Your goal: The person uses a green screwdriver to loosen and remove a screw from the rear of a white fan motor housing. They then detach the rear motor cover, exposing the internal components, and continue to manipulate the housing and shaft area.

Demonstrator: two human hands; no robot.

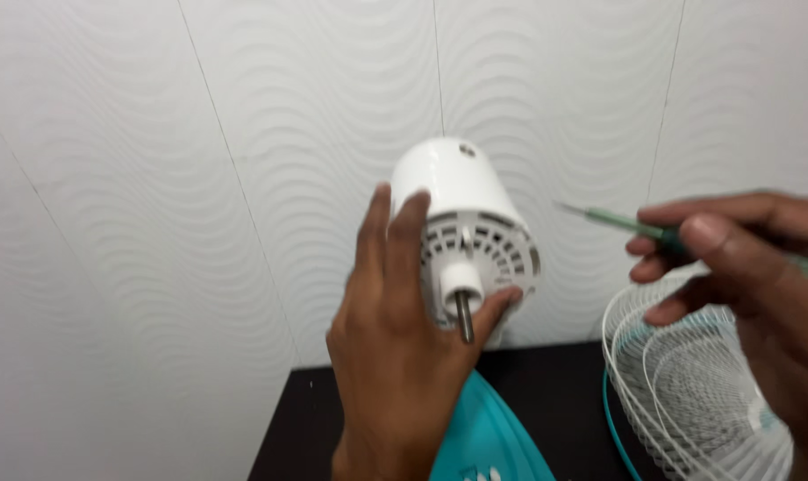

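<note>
Head view: I look down at my two hands in front of a white wavy-textured wall (155,178).
Left hand (395,347): my fingers (410,233) are wrapped around a white fan motor housing (457,191), thumb pressed on its vented face, holding it raised above the tabletop.
Motor housing: tilted, vented face toward me, metal shaft (465,318) sticking out of a white hub just beside my thumb.
Right hand (751,285): fingers pinched together on a green-handled screwdriver (640,224); its thin tip points left toward the housing, apart from it.
Tabletop (546,383): dark, below both hands.
Fan grille (689,392): white wire guard with teal rim, under my right hand.
Teal fan part (489,436): at the lower edge, below my left hand.
</note>
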